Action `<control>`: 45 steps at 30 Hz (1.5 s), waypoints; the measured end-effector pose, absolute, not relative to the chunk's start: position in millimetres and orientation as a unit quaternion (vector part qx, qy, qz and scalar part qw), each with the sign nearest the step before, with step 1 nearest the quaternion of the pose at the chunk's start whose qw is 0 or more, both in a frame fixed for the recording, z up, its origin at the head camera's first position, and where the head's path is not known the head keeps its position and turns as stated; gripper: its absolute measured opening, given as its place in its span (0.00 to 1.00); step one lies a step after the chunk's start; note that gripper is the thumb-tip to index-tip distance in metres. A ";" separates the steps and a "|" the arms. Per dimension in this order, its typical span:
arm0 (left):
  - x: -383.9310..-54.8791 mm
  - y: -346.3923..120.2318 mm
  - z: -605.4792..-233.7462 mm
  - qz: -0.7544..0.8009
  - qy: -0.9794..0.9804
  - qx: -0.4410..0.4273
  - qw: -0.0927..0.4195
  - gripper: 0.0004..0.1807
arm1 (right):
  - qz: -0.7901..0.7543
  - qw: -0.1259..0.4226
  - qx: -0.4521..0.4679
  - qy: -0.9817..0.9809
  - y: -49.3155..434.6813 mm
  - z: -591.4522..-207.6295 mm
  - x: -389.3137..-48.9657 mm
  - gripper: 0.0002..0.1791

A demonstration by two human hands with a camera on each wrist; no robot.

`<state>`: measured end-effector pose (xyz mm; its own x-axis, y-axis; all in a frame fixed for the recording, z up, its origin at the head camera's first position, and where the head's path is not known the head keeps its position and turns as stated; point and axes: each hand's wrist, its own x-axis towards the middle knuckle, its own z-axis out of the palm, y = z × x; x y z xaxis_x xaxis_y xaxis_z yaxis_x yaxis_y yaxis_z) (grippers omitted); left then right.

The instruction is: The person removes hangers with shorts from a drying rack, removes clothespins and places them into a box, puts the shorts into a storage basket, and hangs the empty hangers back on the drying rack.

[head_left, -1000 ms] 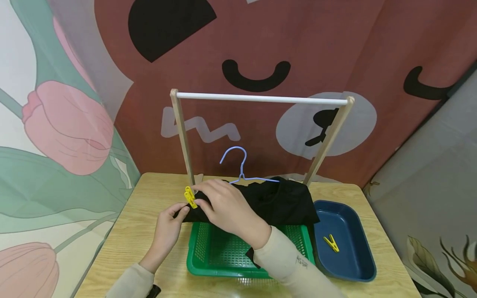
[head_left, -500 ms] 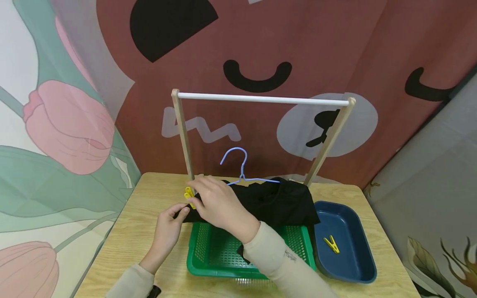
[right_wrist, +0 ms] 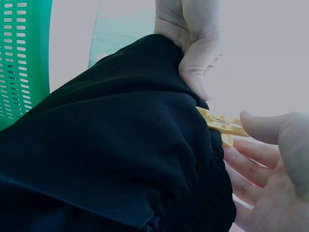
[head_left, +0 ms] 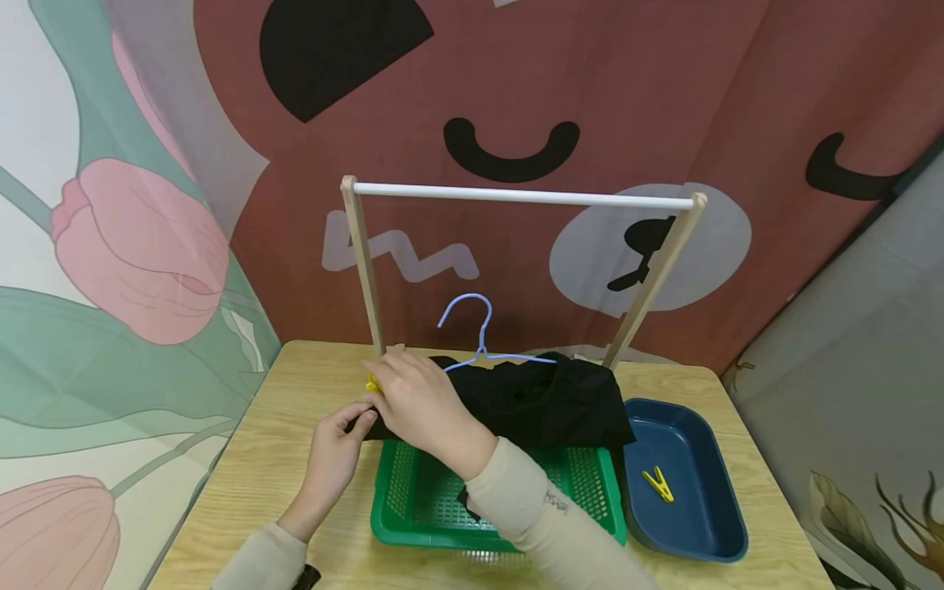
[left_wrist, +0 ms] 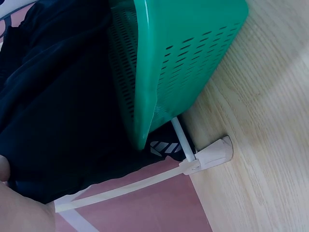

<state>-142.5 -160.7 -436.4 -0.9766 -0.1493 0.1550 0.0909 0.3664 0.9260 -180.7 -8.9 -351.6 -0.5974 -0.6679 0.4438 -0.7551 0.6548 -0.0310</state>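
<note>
My left hand (head_left: 335, 455) pinches the left edge of a black garment (head_left: 546, 406) with a gathered elastic edge. Beside it, my right hand (head_left: 428, 401) holds a yellow clothespin (right_wrist: 222, 123) between thumb and fingers. In the right wrist view the clothespin's tip meets the cloth near the left hand's thumb; whether it grips the cloth is hard to tell. A lilac-blue hanger (head_left: 483, 332) rises behind the garment, its hook upright and its lower bar partly covered by cloth. Only a little of the clothespin shows past the right hand in the head view.
Under the garment stands a green perforated basket (head_left: 497, 539). A blue tray (head_left: 708, 524) with another yellow clothespin (head_left: 658, 485) lies to the right. A wooden rack with a white rod (head_left: 516, 195) stands behind, on the wooden table (head_left: 251, 467).
The right hand has shifted left and slightly up, so it now covers most of the clothespin. The left hand keeps its pinch on the garment in the same place.
</note>
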 end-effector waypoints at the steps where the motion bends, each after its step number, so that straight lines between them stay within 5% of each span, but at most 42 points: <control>1: -142.6 -160.6 -436.4 -0.565 -0.819 0.016 0.105 0.11 | 0.109 0.205 0.400 -0.886 -9.2 -351.7 -180.8 0.19; 25: -144.0 -161.4 -440.2 -0.548 -0.829 0.025 0.108 0.12 | 0.232 0.172 0.400 -0.870 -6.3 -353.6 -171.5 0.12; 45: -145.6 -165.0 -449.3 -0.574 -0.813 0.037 0.088 0.11 | 0.315 0.215 0.406 -0.830 2.4 -346.2 -169.2 0.11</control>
